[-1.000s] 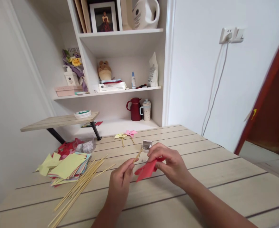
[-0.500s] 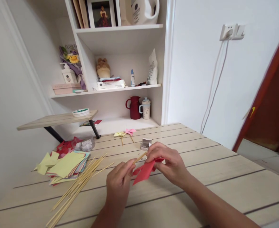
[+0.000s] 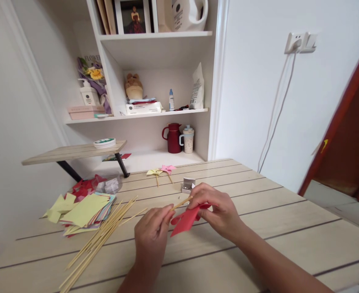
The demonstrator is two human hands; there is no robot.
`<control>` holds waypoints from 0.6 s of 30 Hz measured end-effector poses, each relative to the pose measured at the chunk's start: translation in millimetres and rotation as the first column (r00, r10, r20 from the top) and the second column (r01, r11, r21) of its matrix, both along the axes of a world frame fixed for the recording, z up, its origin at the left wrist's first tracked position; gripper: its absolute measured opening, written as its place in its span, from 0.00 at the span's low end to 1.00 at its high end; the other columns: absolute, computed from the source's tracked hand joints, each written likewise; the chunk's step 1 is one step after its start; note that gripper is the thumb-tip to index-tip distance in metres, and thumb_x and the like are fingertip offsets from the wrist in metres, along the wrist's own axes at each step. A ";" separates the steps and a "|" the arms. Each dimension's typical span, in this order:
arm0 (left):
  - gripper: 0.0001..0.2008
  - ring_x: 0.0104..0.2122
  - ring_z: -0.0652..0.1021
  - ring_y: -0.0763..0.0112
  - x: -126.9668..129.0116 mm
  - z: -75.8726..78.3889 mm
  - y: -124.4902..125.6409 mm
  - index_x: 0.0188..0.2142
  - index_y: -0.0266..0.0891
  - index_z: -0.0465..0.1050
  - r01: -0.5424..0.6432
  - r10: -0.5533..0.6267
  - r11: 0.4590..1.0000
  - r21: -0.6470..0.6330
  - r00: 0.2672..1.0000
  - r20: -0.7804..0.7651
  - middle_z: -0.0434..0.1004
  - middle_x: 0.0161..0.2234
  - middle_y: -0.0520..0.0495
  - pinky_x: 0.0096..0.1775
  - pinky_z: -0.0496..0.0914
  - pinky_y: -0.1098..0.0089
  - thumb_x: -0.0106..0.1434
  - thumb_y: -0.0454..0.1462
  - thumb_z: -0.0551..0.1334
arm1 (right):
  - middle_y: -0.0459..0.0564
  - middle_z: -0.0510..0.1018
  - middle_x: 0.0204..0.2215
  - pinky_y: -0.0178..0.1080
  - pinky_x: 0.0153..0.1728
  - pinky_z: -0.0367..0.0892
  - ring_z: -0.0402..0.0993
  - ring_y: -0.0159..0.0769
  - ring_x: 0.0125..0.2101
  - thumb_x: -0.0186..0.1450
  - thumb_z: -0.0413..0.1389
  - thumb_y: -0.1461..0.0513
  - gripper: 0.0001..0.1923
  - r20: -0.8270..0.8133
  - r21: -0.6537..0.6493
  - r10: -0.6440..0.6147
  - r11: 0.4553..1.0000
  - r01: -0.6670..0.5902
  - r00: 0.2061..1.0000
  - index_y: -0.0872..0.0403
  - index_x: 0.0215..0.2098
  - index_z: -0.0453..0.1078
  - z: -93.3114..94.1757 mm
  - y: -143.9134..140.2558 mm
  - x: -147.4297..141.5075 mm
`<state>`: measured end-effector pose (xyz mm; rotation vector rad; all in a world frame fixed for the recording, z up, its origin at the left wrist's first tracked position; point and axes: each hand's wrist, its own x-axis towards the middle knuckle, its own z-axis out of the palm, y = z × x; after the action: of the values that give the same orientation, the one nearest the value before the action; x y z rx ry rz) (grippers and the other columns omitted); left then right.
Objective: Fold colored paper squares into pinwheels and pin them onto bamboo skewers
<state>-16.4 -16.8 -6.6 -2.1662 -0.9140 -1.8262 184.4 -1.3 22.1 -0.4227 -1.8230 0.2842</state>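
My left hand (image 3: 151, 230) is closed in a pinch round a short wooden stick (image 3: 181, 202), which points up and to the right. The far end of the stick meets the fingers of my right hand (image 3: 217, 207). That hand is closed on a red paper pinwheel (image 3: 186, 221), whose folded blades hang below the fingertips. Where the stick meets the paper is hidden by my right fingers. Just behind my right hand stands a small open box (image 3: 188, 185) with tiny pins in it. A loose pin or two lie on the table in front of the box.
Bamboo sticks (image 3: 106, 236) lie in a bundle on the left, beside stacked coloured paper (image 3: 86, 211). A yellow pinwheel (image 3: 154, 172) and a pink pinwheel (image 3: 168, 169) rest at the back. A small raised shelf (image 3: 75, 152) and a clear container (image 3: 109, 185) stand at the left.
Both hands stay nearly where they were, still on the stick and the red paper. My left hand has shifted very slightly to the left.
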 end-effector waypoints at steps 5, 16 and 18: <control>0.10 0.28 0.80 0.71 -0.2 -5.3 1.1 0.43 0.41 0.80 0.074 -0.066 0.983 -0.165 0.996 0.052 0.84 0.32 0.49 0.32 0.73 0.74 0.65 0.32 0.61 | 0.50 0.78 0.32 0.38 0.32 0.72 0.74 0.38 0.38 0.62 0.60 0.72 0.10 -0.016 -0.035 0.009 0.999 -0.009 1.000 0.51 0.36 0.77 1.5 -0.1 0.2; 0.18 0.21 0.64 0.72 12.8 1.9 -11.6 0.29 0.40 0.73 0.296 -0.108 0.720 -0.628 0.941 0.320 0.62 0.19 0.55 0.26 0.59 0.72 0.67 0.49 0.55 | 0.50 0.77 0.32 0.35 0.26 0.72 0.74 0.38 0.37 0.62 0.60 0.71 0.09 -0.069 -0.089 0.027 0.995 -0.033 0.997 0.51 0.35 0.77 2.7 -0.8 -1.4; 0.18 0.22 0.63 0.72 12.3 3.1 -11.8 0.30 0.40 0.73 0.287 -0.103 0.714 -0.639 0.945 0.310 0.61 0.20 0.55 0.27 0.58 0.72 0.67 0.49 0.54 | 0.50 0.77 0.32 0.36 0.27 0.72 0.74 0.38 0.37 0.63 0.59 0.70 0.09 -0.068 -0.079 0.017 0.997 -0.023 0.998 0.51 0.35 0.77 3.4 -1.1 -1.5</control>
<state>-4.1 -28.6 -3.5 -2.5360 -1.7011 -2.1488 182.9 -2.5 25.5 -0.4457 -1.7552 0.3820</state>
